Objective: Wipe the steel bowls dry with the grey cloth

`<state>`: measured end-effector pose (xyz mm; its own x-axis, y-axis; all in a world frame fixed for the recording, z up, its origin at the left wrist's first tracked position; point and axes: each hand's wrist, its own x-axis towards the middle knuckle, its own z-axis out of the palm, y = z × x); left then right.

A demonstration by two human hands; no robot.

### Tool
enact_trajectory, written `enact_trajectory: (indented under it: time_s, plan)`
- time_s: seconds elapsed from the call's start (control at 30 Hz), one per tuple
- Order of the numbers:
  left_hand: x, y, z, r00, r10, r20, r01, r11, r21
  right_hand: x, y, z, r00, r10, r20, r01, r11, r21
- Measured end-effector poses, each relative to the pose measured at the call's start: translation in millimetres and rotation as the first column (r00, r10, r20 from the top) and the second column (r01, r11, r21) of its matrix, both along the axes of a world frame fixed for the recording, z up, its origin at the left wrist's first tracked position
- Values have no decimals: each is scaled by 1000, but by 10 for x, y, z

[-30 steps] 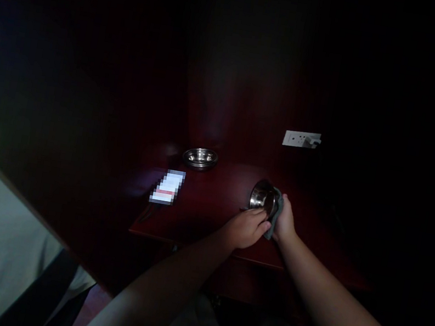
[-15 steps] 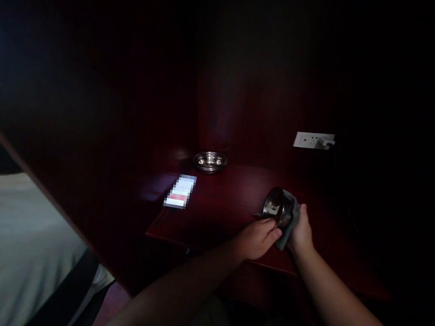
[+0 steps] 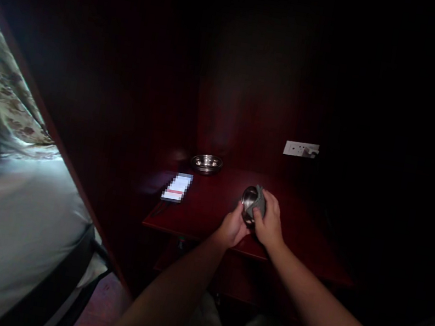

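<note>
Over the dark red desk, I hold a shiny metal bowl (image 3: pixel 249 197) on its side between both hands. My left hand (image 3: pixel 234 227) is closed on the bowl's lower left edge. With my right hand (image 3: pixel 271 222) I press a grey cloth (image 3: pixel 259 203) against the bowl from the right, fingers and thumb closed around it. The cloth covers the right part of the bowl. Further back at the left, a small stack of metal bowls (image 3: pixel 206 164) rests on the desk.
A lit phone (image 3: pixel 177 187) lies on the left of the desk (image 3: pixel 222 186). A white socket plate (image 3: pixel 301 149) with a plug is on the back wall. Beyond the partition (image 3: pixel 88 163) at left are a person in a pale top (image 3: pixel 0 238) and a floral curtain (image 3: pixel 15 101).
Both hands have moved left with the bowl, which is now turned differently, with its rounded outside showing. My right thumb has come over the cloth. The view has shifted slightly.
</note>
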<state>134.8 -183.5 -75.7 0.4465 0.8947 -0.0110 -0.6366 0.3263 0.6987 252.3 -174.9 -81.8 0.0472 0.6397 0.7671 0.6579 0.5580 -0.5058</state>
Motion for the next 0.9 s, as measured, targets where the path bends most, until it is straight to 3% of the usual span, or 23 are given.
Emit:
enact_trajectory:
  time_s: [0.17,0.33,0.53,0.73,0.9]
  plan:
    - [-123,-10,107,990,-107,92,115,989,-93,-8,-86,88,979,58,193,-60,998,3]
    - [-119,-20,127,989,43,140,-30,995,-93,-37,-206,209,932,165,323,-155,986,-56]
    - [-118,-7,119,984,58,170,-37,991,-126,-77,-229,254,926,198,323,-170,979,-113]
    - [-152,5,126,975,-14,222,43,991,-125,-122,-295,345,926,142,348,-111,988,-107]
    - [-198,3,127,979,-76,188,110,978,-175,-151,-319,401,901,166,400,-110,981,-160]
